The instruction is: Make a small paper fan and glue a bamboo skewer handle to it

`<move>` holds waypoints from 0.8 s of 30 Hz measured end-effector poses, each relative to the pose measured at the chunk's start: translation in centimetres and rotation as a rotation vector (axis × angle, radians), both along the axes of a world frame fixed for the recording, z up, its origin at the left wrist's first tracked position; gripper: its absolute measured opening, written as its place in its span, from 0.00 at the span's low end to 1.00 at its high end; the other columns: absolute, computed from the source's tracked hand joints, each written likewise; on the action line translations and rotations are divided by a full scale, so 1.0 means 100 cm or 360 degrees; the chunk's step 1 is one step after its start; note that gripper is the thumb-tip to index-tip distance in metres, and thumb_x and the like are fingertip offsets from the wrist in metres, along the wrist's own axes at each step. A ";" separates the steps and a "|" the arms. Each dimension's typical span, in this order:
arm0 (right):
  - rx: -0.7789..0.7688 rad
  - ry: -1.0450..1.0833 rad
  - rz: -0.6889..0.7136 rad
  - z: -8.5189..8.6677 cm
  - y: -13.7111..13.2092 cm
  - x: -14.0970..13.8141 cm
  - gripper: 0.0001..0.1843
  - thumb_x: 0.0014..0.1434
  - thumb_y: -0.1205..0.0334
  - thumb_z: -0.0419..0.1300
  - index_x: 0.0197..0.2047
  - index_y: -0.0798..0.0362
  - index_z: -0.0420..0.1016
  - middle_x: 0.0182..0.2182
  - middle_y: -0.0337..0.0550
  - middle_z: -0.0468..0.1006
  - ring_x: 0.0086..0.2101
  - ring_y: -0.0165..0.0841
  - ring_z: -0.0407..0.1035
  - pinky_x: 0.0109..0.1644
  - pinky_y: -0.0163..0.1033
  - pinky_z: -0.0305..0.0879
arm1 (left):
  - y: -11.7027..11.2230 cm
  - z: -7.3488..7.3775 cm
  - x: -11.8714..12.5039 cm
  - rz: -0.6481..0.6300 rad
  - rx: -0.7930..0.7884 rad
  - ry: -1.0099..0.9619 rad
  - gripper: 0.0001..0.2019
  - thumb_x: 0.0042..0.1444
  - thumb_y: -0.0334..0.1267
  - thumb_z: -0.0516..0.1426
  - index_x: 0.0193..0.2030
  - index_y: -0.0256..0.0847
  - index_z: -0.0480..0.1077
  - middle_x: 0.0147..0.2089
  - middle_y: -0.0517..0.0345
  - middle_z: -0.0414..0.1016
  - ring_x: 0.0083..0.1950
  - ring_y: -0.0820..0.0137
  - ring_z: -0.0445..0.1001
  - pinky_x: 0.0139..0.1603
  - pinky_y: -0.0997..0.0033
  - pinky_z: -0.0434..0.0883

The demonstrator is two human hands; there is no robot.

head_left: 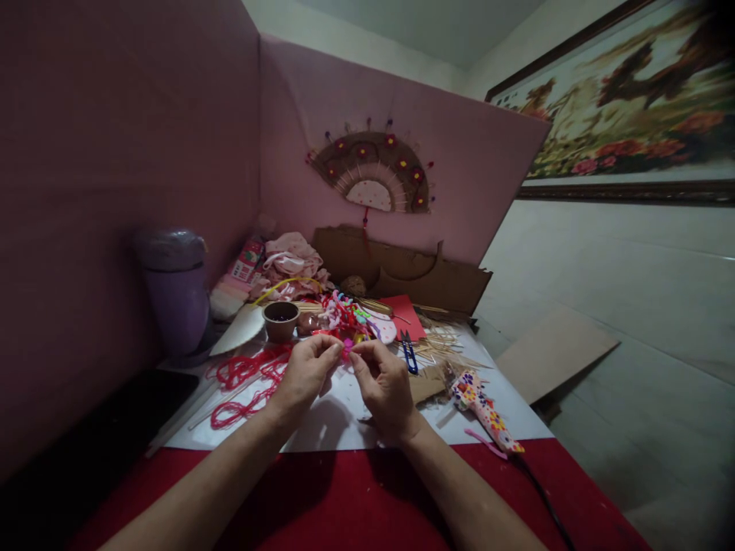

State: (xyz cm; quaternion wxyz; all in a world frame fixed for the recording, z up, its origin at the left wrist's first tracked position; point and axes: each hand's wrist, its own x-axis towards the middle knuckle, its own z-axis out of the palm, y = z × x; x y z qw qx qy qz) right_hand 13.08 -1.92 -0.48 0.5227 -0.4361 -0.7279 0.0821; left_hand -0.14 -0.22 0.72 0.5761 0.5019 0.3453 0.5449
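My left hand [307,373] and my right hand [383,385] meet above a white sheet [338,425] on the table. Both pinch a small pink piece [347,348] between their fingertips, with the fingers curled in. Just beyond them lies a heap of colourful pipe cleaners and small decorations [347,314]. Red string [244,383] lies in loops to the left of my left hand.
A brown cup [281,320], blue snips [409,353], wooden sticks [442,344] and a flower-patterned glue gun [485,409] lie around. Cardboard [402,272] leans on the pink wall under a decorated fan [373,172]. A purple container [172,287] stands at the left.
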 end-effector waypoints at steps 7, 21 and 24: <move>0.0019 -0.0054 -0.0022 0.000 0.000 0.001 0.05 0.59 0.64 0.54 0.33 0.55 0.69 0.27 0.43 0.74 0.26 0.30 0.66 0.29 0.33 0.60 | 0.001 -0.002 -0.001 0.0057 -0.0008 -0.0052 0.10 0.45 0.41 0.59 0.29 0.37 0.64 0.17 0.68 0.59 0.14 0.81 0.53 0.11 0.80 0.51; 0.0083 -0.0012 -0.0024 -0.006 0.003 0.003 0.06 0.59 0.63 0.53 0.34 0.54 0.68 0.26 0.42 0.72 0.25 0.30 0.65 0.27 0.33 0.58 | -0.001 0.008 -0.004 -0.0271 -0.0660 -0.0327 0.09 0.49 0.39 0.51 0.23 0.36 0.62 0.19 0.65 0.57 0.14 0.82 0.51 0.11 0.82 0.42; 0.0101 -0.0057 0.0006 -0.006 0.002 0.003 0.05 0.59 0.64 0.53 0.33 0.54 0.68 0.26 0.41 0.73 0.24 0.29 0.64 0.27 0.33 0.58 | -0.003 0.007 -0.001 -0.0228 -0.0553 -0.0061 0.17 0.49 0.49 0.54 0.20 0.39 0.57 0.14 0.70 0.48 0.12 0.83 0.44 0.12 0.82 0.39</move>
